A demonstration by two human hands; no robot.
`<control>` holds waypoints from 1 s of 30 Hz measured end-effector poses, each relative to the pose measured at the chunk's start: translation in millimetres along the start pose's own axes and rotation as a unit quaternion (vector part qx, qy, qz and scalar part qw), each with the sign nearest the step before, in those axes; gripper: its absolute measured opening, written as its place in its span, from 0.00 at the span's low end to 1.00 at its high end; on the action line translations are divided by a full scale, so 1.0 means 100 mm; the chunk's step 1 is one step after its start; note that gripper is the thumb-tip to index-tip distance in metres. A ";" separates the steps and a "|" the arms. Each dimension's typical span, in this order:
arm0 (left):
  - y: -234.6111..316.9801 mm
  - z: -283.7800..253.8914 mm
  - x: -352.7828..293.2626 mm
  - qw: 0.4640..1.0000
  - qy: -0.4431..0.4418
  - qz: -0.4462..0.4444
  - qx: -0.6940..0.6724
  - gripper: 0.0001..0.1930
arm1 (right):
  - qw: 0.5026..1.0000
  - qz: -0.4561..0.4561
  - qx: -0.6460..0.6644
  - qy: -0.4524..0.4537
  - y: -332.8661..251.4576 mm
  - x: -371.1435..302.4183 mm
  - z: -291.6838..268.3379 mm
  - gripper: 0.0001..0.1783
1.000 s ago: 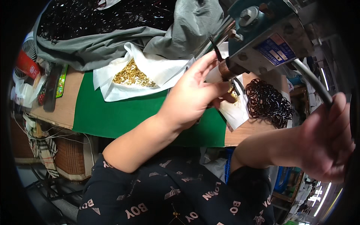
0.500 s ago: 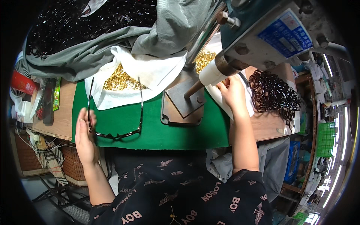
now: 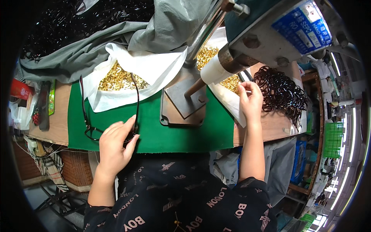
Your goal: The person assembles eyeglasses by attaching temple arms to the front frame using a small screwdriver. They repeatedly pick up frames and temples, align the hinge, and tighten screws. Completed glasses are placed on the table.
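My left hand grips a dark eyeglass frame at its front. The frame lies on the green mat with both temple arms pointing away from me, onto the white sheet. My right hand reaches to the right-hand heap of small gold metal parts under the press. Its fingertips are bunched at the edge of that heap, and whether they pinch a part is not visible. A second heap of gold parts lies on the white sheet behind the frame.
A bench press with a metal base plate stands between my hands. A tangle of dark frames lies at the right, and a big black pile in grey cloth sits at the back. The wooden table edge holds small items at the left.
My left hand came away from the press with an eyeglass frame and has since slid it right along the mat. My right hand left the lever and now stays at the gold parts.
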State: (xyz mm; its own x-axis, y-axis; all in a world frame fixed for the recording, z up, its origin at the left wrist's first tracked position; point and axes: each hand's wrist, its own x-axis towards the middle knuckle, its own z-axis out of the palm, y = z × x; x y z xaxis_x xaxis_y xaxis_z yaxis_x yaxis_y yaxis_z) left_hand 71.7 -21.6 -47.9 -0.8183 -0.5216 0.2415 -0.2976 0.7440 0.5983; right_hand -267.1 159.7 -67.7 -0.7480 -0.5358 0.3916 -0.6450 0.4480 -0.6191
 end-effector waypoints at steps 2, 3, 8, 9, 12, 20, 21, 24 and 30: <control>0.02 0.02 -0.04 0.994 0.027 -0.027 -0.104 0.25 | 0.999 0.009 0.038 0.021 -0.05 0.02 -0.02 0.04; 0.04 0.03 -0.04 0.986 0.044 -0.021 -0.159 0.26 | 0.998 -0.001 0.061 0.035 -0.04 0.03 -0.02 0.04; 0.24 0.04 0.10 0.950 0.061 0.026 -0.306 0.31 | 0.930 0.126 0.342 -0.041 -0.17 0.07 -0.08 0.11; 0.26 0.04 0.12 0.944 0.040 0.042 -0.326 0.31 | 0.913 0.150 0.374 -0.059 -0.18 0.06 -0.10 0.12; 0.34 0.08 0.22 0.941 0.043 0.086 -0.325 0.32 | 0.853 0.201 0.474 -0.089 -0.27 -0.02 -0.13 0.14; 0.45 0.19 0.30 0.931 0.007 0.095 -0.352 0.30 | 0.805 0.183 0.526 -0.204 -1.07 -0.43 -0.09 0.09; 0.46 0.17 0.29 0.929 -0.004 0.072 -0.362 0.30 | 0.791 0.176 0.537 -0.236 -1.18 -0.47 -0.08 0.07; 0.46 0.14 0.27 0.919 -0.015 0.044 -0.392 0.30 | 0.732 0.211 0.577 -0.296 -1.39 -0.55 -0.03 0.06; 0.39 0.14 0.27 0.935 0.011 0.067 -0.349 0.31 | 0.757 0.096 0.567 -0.311 -1.53 -0.58 0.19 0.07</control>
State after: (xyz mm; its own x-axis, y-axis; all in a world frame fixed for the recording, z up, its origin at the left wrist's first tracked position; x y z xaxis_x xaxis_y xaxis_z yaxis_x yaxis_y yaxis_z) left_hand 31.1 -1.2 -28.7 -0.8127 -0.4569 0.3617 0.2073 0.3534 0.9122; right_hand -121.9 108.5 -8.7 -0.3642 -0.9303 0.0433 0.2787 -0.1532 -0.9481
